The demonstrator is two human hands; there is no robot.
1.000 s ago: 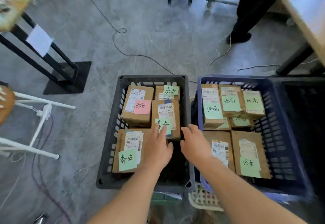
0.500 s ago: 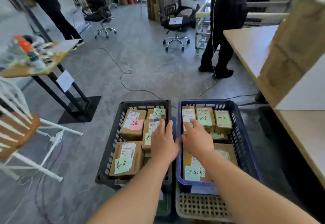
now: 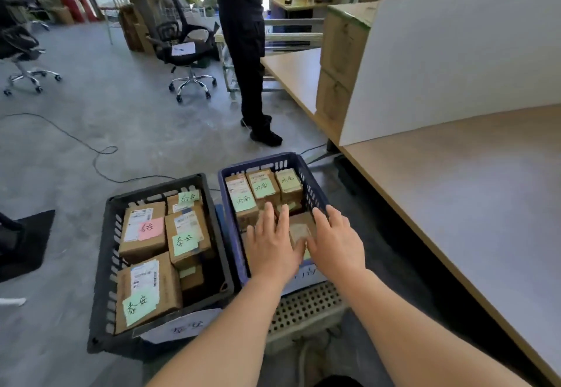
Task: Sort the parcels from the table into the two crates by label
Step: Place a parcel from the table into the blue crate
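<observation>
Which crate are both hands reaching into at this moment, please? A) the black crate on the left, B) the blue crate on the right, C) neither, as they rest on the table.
B: the left hand and the right hand are spread, fingers straight, inside the blue crate, beside the black crate.

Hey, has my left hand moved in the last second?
Yes. The left hand has gone rightward: it was over the black crate, and now it lies above parcels in the blue crate.

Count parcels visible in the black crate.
5: pink-note parcel back left; back parcel at the far wall; middle parcel; front parcel; low parcel half buried beneath. Others may be hidden.
</observation>
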